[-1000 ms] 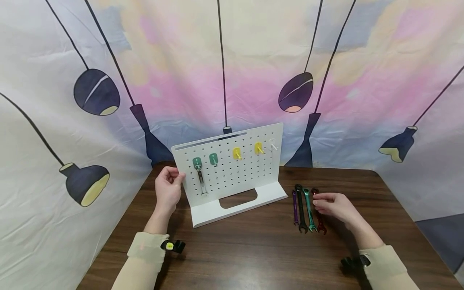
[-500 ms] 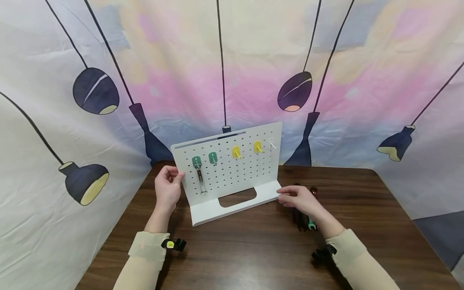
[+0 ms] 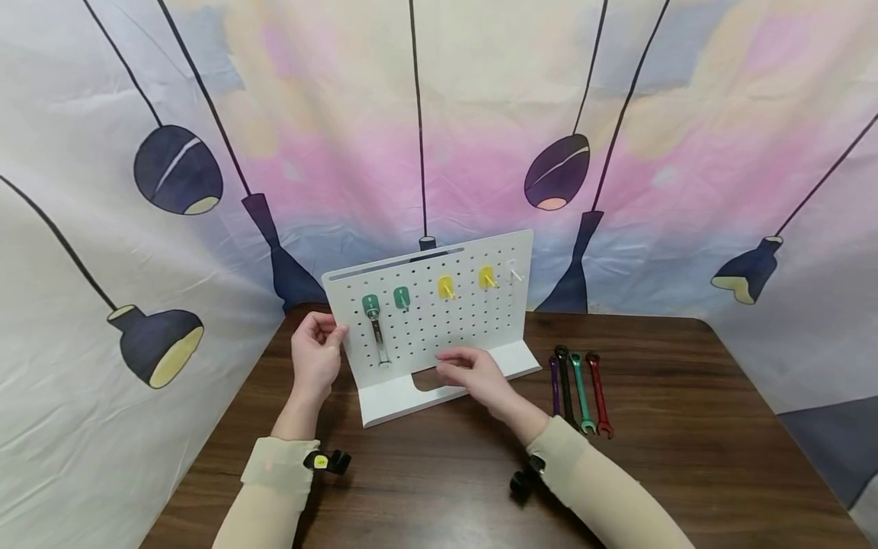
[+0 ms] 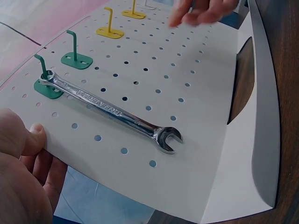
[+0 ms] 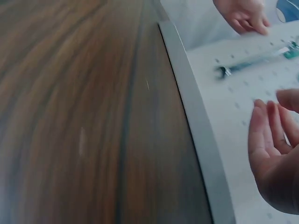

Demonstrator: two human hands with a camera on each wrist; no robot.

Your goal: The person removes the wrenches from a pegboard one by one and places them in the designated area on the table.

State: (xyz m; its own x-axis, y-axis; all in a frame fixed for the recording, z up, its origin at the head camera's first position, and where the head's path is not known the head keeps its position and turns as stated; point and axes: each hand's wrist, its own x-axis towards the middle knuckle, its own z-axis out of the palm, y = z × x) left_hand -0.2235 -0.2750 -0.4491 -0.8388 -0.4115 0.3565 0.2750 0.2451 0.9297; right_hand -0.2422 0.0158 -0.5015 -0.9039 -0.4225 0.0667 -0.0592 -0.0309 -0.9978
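A white pegboard stands on the table, and my left hand pinches its left edge between thumb and fingers. From the leftmost green hook hangs a silver combination wrench by its ring end, the open jaw pointing down. My right hand hovers in front of the board's lower middle with loosely bent fingers and nothing in them. In the right wrist view its fingers are apart from the thumb. Right of the board lie a purple wrench, a black wrench, a teal wrench and a red wrench.
Further along the board sit a second green hook, two yellow hooks, one nearer the middle, and a clear hook. The board's base has a cut-out. A printed cloth hangs behind the brown table.
My right hand has moved left from beside the red wrench, past the other wrenches, to the front of the pegboard. The left hand keeps its pinch on the board's edge.
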